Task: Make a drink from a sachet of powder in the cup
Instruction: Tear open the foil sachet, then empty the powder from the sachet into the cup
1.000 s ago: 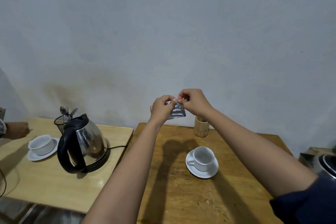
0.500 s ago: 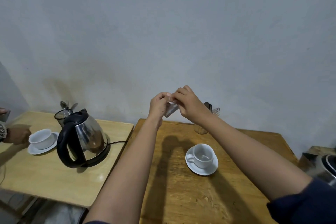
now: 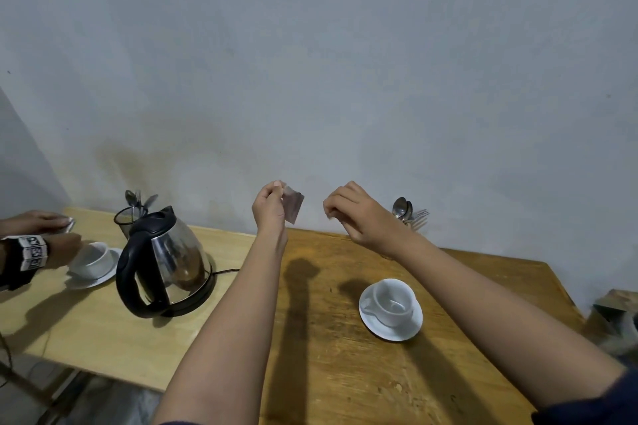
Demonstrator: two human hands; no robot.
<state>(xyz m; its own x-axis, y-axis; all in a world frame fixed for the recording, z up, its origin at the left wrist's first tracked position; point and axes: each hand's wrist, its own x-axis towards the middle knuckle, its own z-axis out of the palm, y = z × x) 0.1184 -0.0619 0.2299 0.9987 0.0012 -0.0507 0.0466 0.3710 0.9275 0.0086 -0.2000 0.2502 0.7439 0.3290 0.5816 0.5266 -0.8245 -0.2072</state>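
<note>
My left hand (image 3: pixel 270 209) is raised above the dark wooden table (image 3: pixel 345 376) and pinches a small silvery sachet (image 3: pixel 293 208) by its left edge. My right hand (image 3: pixel 360 214) hovers a short way to the right of the sachet, apart from it, with thumb and fingers pinched together; I cannot make out anything between them. Lower right of both hands, the white cup (image 3: pixel 393 300) stands upright and empty on its white saucer (image 3: pixel 397 329).
A steel kettle with a black handle (image 3: pixel 165 259) sits on the lighter table (image 3: pixel 86 324) to the left. Spoons and forks (image 3: pixel 407 212) stand behind my right wrist. Another person's hands (image 3: pixel 41 238) work at a second cup (image 3: pixel 93 259) at far left.
My hands, which were together on the sachet, have pulled apart. The left keeps the sachet and the right has moved off to the right. The view has tilted slightly.
</note>
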